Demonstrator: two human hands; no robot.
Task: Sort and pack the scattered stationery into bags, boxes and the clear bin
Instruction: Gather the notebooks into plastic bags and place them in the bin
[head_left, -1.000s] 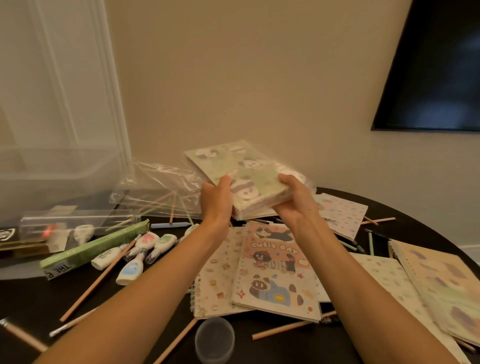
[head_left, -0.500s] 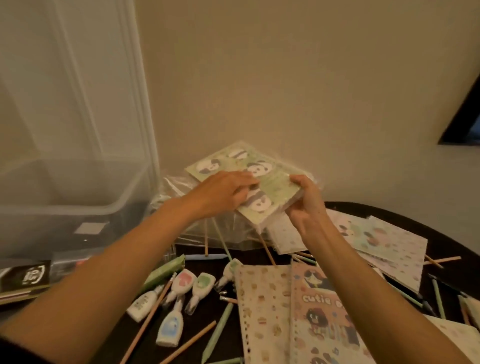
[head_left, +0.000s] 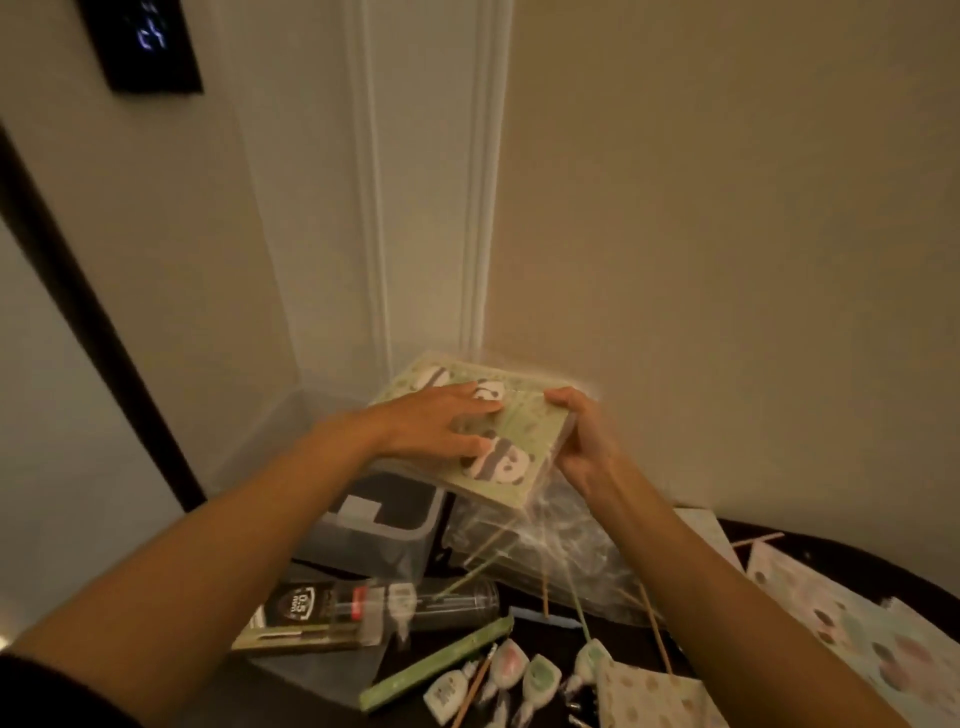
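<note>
Pack (head_left: 524, 422) leftward under flat left hand (head_left: 432, 426)

A home room — white moulded wall trim (head_left: 483, 208), a lit wall panel (head_left: 145, 47), a dark table (head_left: 841, 566).

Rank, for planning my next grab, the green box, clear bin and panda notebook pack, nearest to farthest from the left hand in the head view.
1. Panda notebook pack, touched by the left hand.
2. Clear bin, just below.
3. Green box, lowest in view.
</note>
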